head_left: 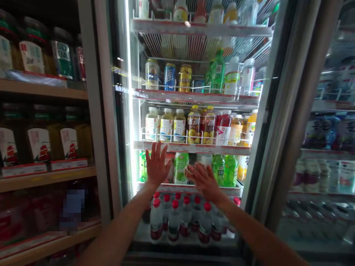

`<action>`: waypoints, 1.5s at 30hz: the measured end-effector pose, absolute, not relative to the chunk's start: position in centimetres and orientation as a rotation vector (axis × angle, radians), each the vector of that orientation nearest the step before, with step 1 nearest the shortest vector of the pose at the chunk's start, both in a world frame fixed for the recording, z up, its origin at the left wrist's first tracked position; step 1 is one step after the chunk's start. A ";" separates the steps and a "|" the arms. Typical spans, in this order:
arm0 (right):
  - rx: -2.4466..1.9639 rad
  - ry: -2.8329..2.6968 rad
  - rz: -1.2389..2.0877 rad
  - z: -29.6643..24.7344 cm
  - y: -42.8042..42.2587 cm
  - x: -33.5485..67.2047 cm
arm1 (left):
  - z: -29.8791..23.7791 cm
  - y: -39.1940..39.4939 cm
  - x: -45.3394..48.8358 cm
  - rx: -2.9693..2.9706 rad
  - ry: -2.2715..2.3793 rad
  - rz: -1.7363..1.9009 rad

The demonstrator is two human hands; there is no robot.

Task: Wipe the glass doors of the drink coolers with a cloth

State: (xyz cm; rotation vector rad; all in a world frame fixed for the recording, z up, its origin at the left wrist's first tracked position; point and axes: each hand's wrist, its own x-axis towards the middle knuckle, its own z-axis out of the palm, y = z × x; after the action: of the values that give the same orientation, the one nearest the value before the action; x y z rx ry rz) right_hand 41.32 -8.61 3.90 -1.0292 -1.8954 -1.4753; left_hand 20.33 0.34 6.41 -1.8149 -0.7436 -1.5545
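My left hand [156, 164] is raised flat with fingers spread, palm against the glass door [122, 122] of a lit drinks fridge, in front of green bottles on the third shelf. Beside it my right hand [203, 180] is closed on a crumpled pale cloth [189, 170], pressed toward the same glass at the level of the green bottles [224, 170]. Red-capped water bottles [173, 221] stand on the bottom shelf below both hands.
Fridge shelves hold tea bottles [166, 125], cans [185, 77] and juice bottles. A wooden shelf unit [44, 177] with dark bottles stands at the left. A second fridge door [327, 155] with a metal frame [288, 111] is at the right.
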 end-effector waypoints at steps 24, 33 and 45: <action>-1.290 -1.305 -1.410 2.7 -12.4 52.3 | 6.2 1.2 20.2 -1.812 -0.720 -1.553; -1.265 -1.027 -1.346 7.9 -11.9 54.9 | 6.3 1.0 20.2 -1.820 -0.708 -1.574; -1.107 -1.386 -1.393 12.0 -7.3 43.1 | 6.3 0.5 19.3 -1.827 -0.702 -1.486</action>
State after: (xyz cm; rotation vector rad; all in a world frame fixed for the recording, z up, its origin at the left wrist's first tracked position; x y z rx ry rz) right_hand 43.15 -7.27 12.02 -1.1071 -1.3858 -1.3929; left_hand 19.34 0.52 6.35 -1.8273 -0.7021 -1.4856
